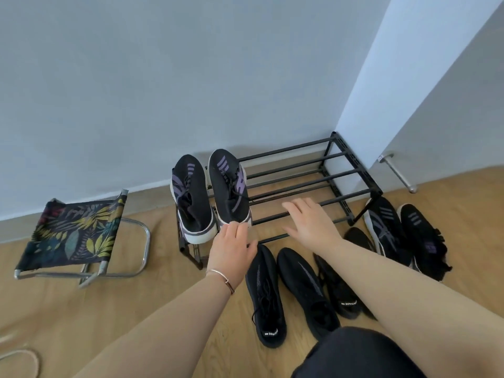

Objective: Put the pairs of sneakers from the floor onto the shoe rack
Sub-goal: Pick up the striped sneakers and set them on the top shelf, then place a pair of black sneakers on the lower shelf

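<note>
Inspector: Left hand [231, 248] is stretched forward, palm down, fingers loosely spread, their tips touching the heel of the right-hand shoe of the purple-striped pair [211, 196]. It grips nothing. A thin bracelet [222, 276] sits on that wrist.

Clerk: And the right hand [312, 223]?

Inspector: Extended over the front bars of the shoe rack [313, 175], fingers open and splayed, holding nothing; whether it touches the bars I cannot tell.

Clerk: Location of the sneakers?

Inspector: The purple-striped pair stands on the rack's left end, toes to the wall. On the wooden floor [109, 309], all-black sneakers [283, 290] lie before the rack; a second striped pair [403, 233] lies at its right end.

Clerk: Surroundings?

Inspector: A pale wall [163, 77] behind; a folding stool [73, 236] with leaf-print fabric to the left.
</note>
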Tool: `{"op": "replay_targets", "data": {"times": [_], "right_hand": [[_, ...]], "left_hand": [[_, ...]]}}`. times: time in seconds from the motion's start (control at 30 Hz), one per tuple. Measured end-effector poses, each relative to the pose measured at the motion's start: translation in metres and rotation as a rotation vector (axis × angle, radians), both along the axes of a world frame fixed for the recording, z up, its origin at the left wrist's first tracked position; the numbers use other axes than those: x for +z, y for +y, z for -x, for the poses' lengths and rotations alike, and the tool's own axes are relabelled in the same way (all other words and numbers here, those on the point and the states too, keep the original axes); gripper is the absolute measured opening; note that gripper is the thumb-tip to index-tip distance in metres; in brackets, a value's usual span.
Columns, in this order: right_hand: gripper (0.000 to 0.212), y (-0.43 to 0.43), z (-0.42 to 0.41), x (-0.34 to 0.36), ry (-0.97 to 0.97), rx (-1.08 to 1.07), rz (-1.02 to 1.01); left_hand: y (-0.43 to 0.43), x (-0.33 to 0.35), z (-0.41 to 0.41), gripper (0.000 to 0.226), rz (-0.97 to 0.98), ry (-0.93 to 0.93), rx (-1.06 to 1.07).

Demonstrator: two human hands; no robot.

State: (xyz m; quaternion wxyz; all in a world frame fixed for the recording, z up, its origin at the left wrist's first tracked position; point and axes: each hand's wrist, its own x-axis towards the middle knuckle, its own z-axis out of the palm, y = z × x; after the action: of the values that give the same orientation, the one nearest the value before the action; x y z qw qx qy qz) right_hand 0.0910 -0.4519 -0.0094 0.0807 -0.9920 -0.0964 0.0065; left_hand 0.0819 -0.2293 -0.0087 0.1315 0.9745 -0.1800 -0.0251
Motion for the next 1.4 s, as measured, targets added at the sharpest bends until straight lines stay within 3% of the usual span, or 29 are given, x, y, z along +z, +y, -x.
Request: {"op": "replay_targets", "data": {"times": [0.17,0.37,0.47,0.63,0.97,1.17,1.4], "right_hand": [[0.054,-0.040,0.057,-0.051,0.177,-0.079,-0.032],[0.060,-0.051,0.099,-0.114,0.429,-0.236,-0.120],[0.065,-0.049,0.107,-0.141,0.507,-0.314,-0.146],[0.067,-0.043,0.116,-0.168,0.593,-0.445,-0.146],[0.034,-0.034,0.114,-0.180,0.526,-0.623,-0.119],[0.029,-0.028,0.104,-0.179,0.617,-0.695,-0.073],[0.020,-0.016,0.128,-0.181,0.454,-0.708,-0.151]], "left_hand": [[-0.014,-0.063,0.036,0.050,-0.086,0.189,0.043],[-0.021,-0.135,0.076,0.076,-0.162,0.498,0.254],[-0.023,-0.163,0.086,0.078,-0.227,0.593,0.279],[-0.028,-0.183,0.093,0.073,-0.140,0.728,0.393],[-0.025,-0.194,0.095,0.048,0.197,0.820,0.650],[-0.022,-0.198,0.101,0.029,0.218,0.737,0.662],[-0.014,-0.195,0.106,0.017,0.288,0.667,0.702]]}}
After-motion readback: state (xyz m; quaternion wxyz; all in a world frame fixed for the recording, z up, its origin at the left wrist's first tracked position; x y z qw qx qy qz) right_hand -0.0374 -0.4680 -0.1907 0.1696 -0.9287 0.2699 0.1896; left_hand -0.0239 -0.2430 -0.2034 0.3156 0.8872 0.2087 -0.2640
